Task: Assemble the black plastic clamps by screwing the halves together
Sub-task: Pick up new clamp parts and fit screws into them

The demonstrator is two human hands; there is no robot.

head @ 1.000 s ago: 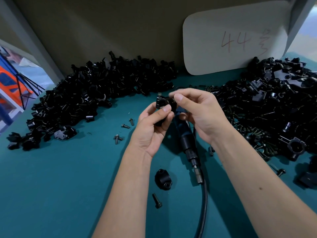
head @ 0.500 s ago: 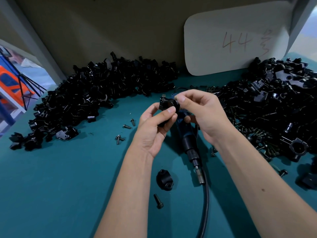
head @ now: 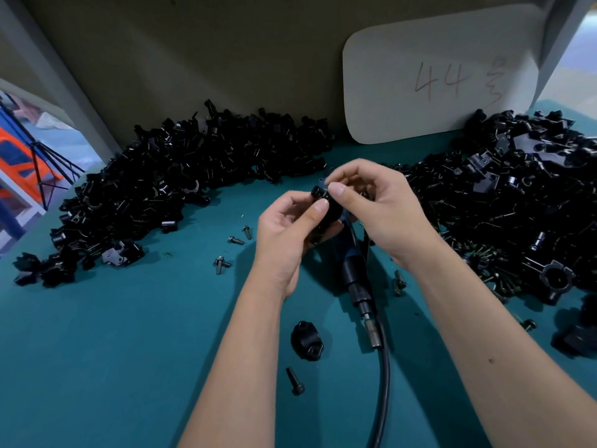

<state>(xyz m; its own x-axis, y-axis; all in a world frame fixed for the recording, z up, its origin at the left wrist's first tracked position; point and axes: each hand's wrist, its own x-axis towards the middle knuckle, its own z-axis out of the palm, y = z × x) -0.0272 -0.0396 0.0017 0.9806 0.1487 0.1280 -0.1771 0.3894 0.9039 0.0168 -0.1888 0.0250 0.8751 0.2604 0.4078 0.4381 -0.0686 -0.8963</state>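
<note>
My left hand (head: pixel 287 234) grips a black plastic clamp (head: pixel 326 208) between thumb and fingers above the teal table. My right hand (head: pixel 384 208) pinches a screw at the clamp's top end; the screw itself is mostly hidden by my fingertips. A loose black clamp half (head: pixel 306 340) lies on the table near me, with a black screw (head: pixel 295 380) just below it. A powered screwdriver (head: pixel 357 286) with a black cable lies under my hands, its tip pointing toward me.
A big heap of black clamp parts (head: pixel 168 182) fills the back left. Another heap with parts and screws (head: pixel 510 202) fills the right. Loose screws (head: pixel 223 264) lie between. A white card marked 44 (head: pixel 439 76) leans on the back wall.
Both hands have shifted slightly with the clamp; my right fingers have closed in on the clamp's top, covering the screw that stood out earlier.
</note>
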